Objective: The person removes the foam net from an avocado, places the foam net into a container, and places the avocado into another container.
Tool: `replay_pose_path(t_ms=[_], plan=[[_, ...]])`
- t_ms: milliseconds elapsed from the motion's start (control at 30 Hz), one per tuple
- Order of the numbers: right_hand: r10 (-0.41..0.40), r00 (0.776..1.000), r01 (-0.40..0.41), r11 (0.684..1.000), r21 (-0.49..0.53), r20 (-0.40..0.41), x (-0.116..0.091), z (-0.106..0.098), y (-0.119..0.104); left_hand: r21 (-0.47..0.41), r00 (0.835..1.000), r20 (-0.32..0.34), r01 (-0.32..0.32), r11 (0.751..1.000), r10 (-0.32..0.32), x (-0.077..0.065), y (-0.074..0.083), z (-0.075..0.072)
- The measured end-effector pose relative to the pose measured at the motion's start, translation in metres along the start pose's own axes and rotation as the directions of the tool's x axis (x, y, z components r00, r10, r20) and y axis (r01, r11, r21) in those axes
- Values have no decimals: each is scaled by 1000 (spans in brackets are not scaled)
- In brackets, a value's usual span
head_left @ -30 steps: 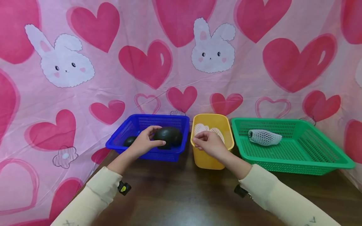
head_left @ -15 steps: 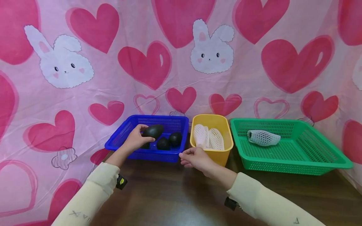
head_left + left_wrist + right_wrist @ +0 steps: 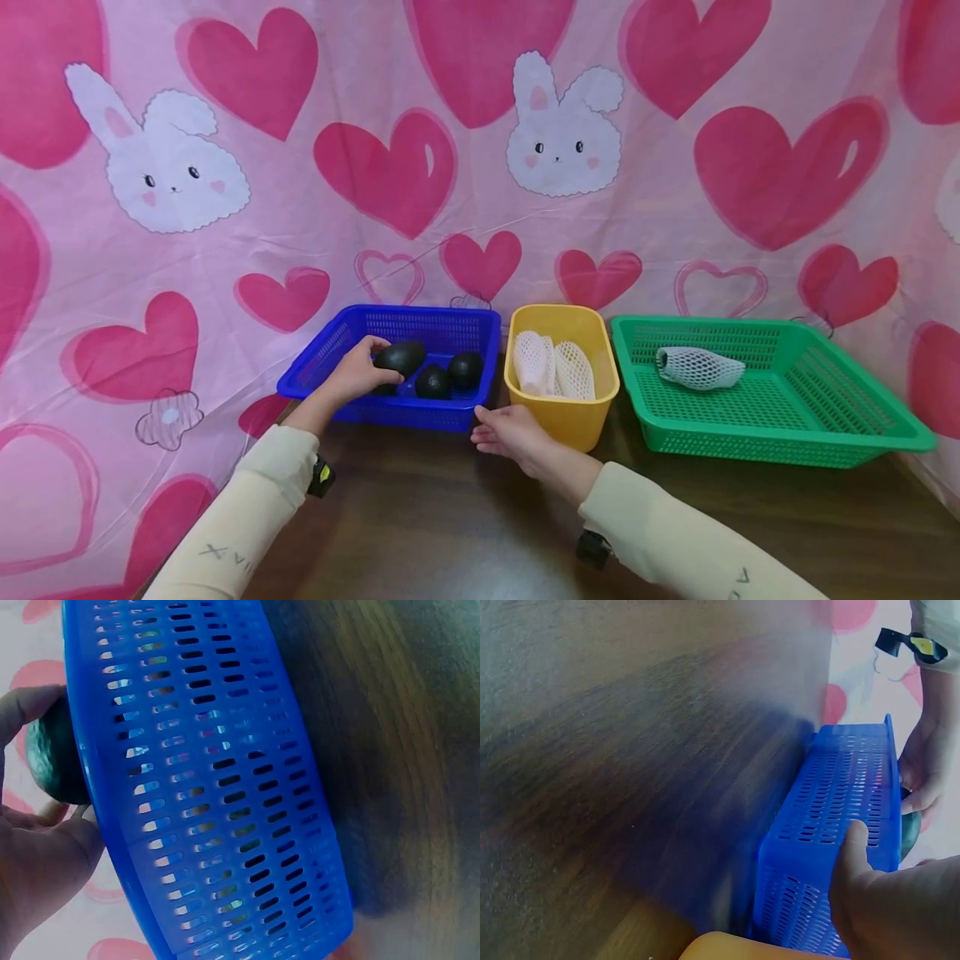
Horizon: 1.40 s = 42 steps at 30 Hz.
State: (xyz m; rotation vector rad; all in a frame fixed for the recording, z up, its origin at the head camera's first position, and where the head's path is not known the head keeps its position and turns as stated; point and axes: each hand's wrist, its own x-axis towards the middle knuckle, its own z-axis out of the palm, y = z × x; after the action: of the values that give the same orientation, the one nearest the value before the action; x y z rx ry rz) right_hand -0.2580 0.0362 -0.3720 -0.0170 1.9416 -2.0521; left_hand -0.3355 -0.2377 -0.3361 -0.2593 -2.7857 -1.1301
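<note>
Inside the blue basket [image 3: 420,414], my left hand [image 3: 356,371] grips a dark green avocado [image 3: 402,357] between thumb and fingers. Two other avocados, one in front [image 3: 432,382] and one at the right [image 3: 465,369], lie beside it in the basket; another dark shape shows partly beneath the held one. In the left wrist view the held avocado [image 3: 56,754] rises just past the basket rim. My right hand [image 3: 513,435] is at the basket's front right corner, fingers extended. The right wrist view shows its thumb [image 3: 853,847] overlapping the basket wall.
A yellow bin [image 3: 567,417] stands right of the blue basket, holding several white foam net sleeves [image 3: 531,362]. Farther right, a green basket [image 3: 750,446] contains one netted item [image 3: 701,368]. All stand on a dark wooden table [image 3: 450,525] against a pink heart-patterned cloth [image 3: 480,192].
My left hand has shifted left and lower with the avocado, uncovering the others. From over the yellow bin, my right hand has moved left and down to the blue basket's corner.
</note>
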Motion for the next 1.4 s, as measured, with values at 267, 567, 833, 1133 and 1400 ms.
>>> replay_pose_path(t_ms=[267, 567, 833, 1133, 1400], plan=[[-38, 999, 42, 989, 143, -32, 10, 6, 3, 74, 1000, 14, 16, 997, -17, 4, -5, 5], [-49, 998, 53, 986, 160, -28, 13, 10, 6, 162, 998, -28, 51, 985, -47, 7, 1, 14], [-45, 997, 57, 978, 200, -63, 18, 10, 8, 176, 998, -50, 51, 983, -42, 24, -1, 15], [-24, 996, 42, 975, 220, -85, 17, 14, 5, 168, 997, -49, 61, 984, -53, 39, -3, 17], [-13, 997, 28, 981, 194, -78, 17, 13, 4, 216, 997, -34, 72, 974, -66, 53, -5, 26]])
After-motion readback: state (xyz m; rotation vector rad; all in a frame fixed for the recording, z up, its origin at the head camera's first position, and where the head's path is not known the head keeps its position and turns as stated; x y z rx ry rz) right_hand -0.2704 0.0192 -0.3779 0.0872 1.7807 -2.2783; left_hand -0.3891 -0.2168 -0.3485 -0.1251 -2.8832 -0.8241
